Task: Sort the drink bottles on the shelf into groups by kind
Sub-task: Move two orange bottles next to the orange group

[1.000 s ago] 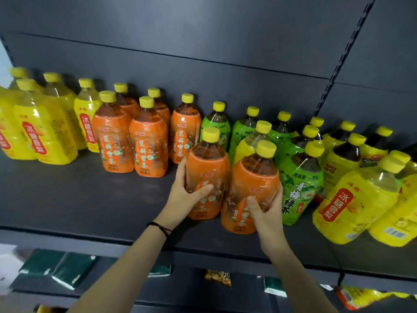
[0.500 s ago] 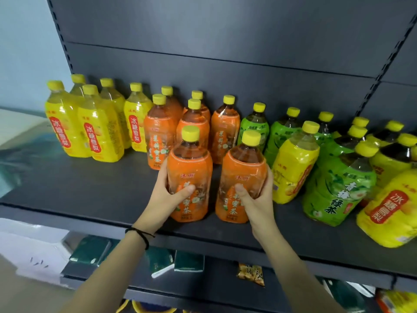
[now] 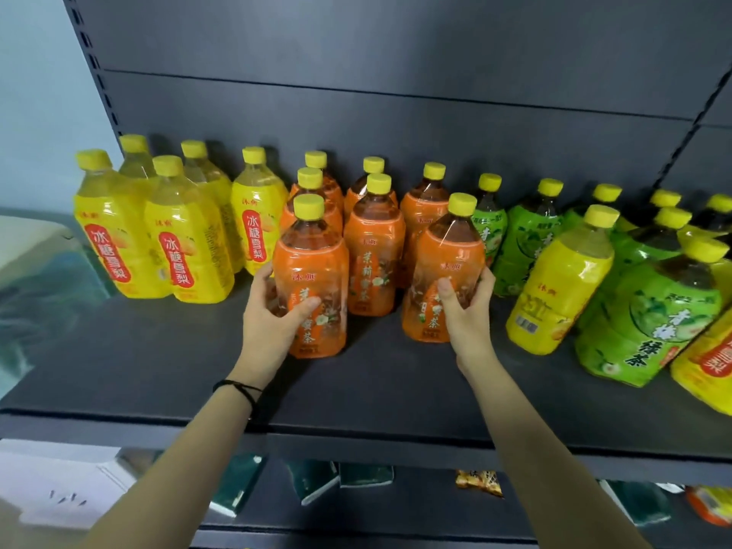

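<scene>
The person stood before a dark shelf and held two orange bottles, one in each hand. The left hand was wrapped around the left orange bottle, thumb across the label. The right hand was closed around the right orange bottle in the same way. Both bottles stood upright on the shelf, near its middle, in front of the other orange bottles that stood toward the back edge. A group of yellow bottles stood near the left edge. Green bottles were to the right, and one yellow bottle stood among them. A black band was on the left wrist.
</scene>
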`<state>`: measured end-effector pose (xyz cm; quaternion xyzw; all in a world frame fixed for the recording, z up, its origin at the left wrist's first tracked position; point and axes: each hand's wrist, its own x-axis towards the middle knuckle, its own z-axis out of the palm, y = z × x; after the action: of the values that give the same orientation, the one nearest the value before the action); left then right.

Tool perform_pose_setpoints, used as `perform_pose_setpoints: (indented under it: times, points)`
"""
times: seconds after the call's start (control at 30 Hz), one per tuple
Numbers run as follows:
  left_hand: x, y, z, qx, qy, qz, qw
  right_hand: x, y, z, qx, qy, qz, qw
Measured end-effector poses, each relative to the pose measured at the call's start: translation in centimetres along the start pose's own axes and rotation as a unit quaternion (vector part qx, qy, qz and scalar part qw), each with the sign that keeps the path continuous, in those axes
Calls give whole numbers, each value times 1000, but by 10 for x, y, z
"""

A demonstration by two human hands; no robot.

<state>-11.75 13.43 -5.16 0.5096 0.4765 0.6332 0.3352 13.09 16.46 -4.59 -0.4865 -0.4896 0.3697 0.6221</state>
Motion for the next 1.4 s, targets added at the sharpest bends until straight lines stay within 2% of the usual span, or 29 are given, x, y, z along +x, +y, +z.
perform_pose_setpoints:
  times: [0.17, 0.3, 0.43, 0.53, 0.77, 0.87, 0.97, 1.07, 1.23, 1.4]
  points:
    - [8, -10, 6, 13, 20, 9, 1000, 20, 6, 17, -9, 24, -5, 1000]
    - [14, -13, 9, 54, 53, -4, 997, 28, 8, 24, -25, 13, -1, 1000]
    - [18, -16, 1, 10, -8, -3, 1000, 35, 10, 21, -38, -1, 14, 999]
    - [18, -15, -1, -11, -16, -11, 1000, 35, 9, 20, -44, -11, 19, 999]
    - [11, -11, -4, -10, -50, -35, 998, 16, 16, 17, -94, 0, 33, 995]
    - [5, -7, -11, 21, -60, -34, 997, 4, 23, 11, -76, 41, 63, 994]
    - [-5, -7, -21, 52, -50, -32, 997, 5, 11, 6, -65, 88, 88, 990]
    - [-17, -2, -29, 81, -21, -13, 996, 1, -1, -2, -66, 106, 73, 989]
    - [-38, 5, -27, 119, 37, -13, 992, -19, -18, -35, -79, 94, 48, 991]
    - [-70, 21, 3, 135, 95, -9, 986, -46, -29, -105, -80, 72, 39, 993]
